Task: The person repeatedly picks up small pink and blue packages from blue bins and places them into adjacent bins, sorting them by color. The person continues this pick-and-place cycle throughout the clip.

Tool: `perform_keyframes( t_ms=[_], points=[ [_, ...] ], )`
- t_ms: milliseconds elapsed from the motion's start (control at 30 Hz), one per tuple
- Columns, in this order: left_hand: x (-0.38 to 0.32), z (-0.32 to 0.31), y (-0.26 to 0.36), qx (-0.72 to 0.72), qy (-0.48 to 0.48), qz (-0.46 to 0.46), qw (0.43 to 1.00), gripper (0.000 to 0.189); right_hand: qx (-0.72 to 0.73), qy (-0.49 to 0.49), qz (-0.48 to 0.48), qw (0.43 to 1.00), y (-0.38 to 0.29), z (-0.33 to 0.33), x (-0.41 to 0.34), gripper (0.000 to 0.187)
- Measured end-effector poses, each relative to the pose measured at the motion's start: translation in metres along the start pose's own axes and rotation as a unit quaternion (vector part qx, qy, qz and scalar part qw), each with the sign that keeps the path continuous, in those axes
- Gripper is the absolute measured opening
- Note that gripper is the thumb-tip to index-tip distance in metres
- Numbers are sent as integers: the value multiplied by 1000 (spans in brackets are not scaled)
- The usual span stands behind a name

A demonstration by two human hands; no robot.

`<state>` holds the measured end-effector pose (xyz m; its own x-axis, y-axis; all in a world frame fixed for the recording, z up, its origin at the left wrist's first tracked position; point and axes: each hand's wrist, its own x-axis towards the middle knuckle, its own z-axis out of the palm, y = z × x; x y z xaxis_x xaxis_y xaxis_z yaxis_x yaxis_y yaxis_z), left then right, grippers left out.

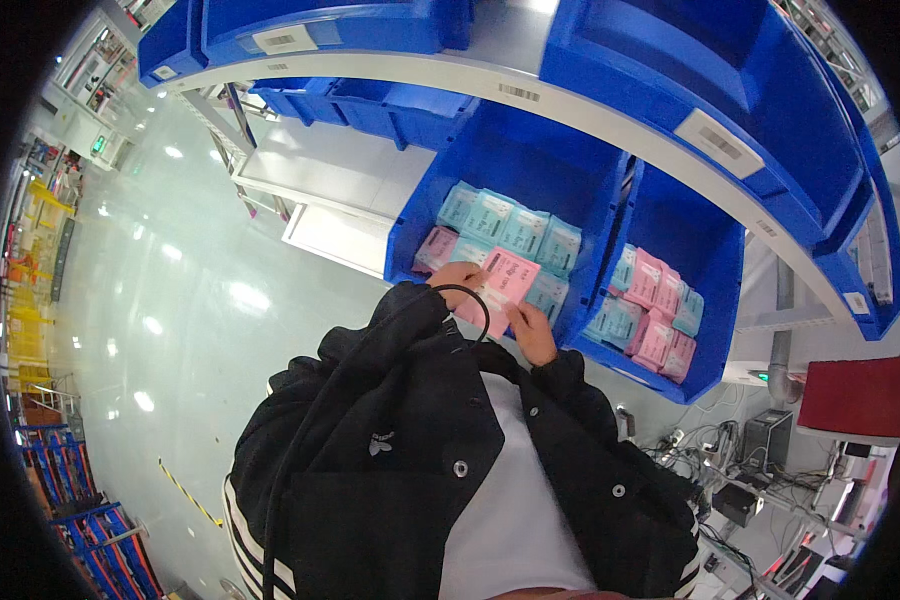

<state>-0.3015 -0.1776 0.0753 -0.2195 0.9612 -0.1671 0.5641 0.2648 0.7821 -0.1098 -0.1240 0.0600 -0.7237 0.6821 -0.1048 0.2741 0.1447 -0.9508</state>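
Observation:
A pink printed packet [508, 279] is held flat between both of my hands, over the front part of a blue plastic bin [547, 150]. My left hand [457, 279] grips its left side. At its lower right edge, my right hand [532, 334] pinches it between thumb and fingers. Several teal packets [487, 215] lie in rows in the bin behind it, and another pink packet [436, 249] rests at the bin's left side. A second blue bin [682, 210] on the right holds mixed pink packets [654, 281] and teal packets [613, 319].
Above the bins runs a white shelf rail [450, 69] with labels, carrying more blue bins [705, 90]. A white shelf [330, 169] extends to the left. Tangled cables [690, 450] and a dark metal box [766, 439] are at the lower right, near a red panel [855, 397].

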Motion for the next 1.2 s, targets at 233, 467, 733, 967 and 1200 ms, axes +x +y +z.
perform_keyframes(
  t_ms=[233, 467, 733, 967, 1200],
  points=[
    [-2, -36, -69, 149, 64, -23, 987, 18, -92, 3, -49, 995, 9, 79, 59, 28],
    [8, -45, -77, 348, 135, -76, 925, 18, -27, 39, -41, 998, 41, 119, 101, 23],
    [29, -10, -123, 461, 82, -33, 883, 48, -189, 27, -33, 981, 77, 149, 129, 22],
    [47, 20, -155, 549, 66, -53, 832, 31, -343, -66, -3, 937, 38, 139, 138, 27],
    [44, 19, -145, 505, 129, 11, 853, 20, -286, -29, 18, 958, 48, 140, 140, 31]
  ],
)
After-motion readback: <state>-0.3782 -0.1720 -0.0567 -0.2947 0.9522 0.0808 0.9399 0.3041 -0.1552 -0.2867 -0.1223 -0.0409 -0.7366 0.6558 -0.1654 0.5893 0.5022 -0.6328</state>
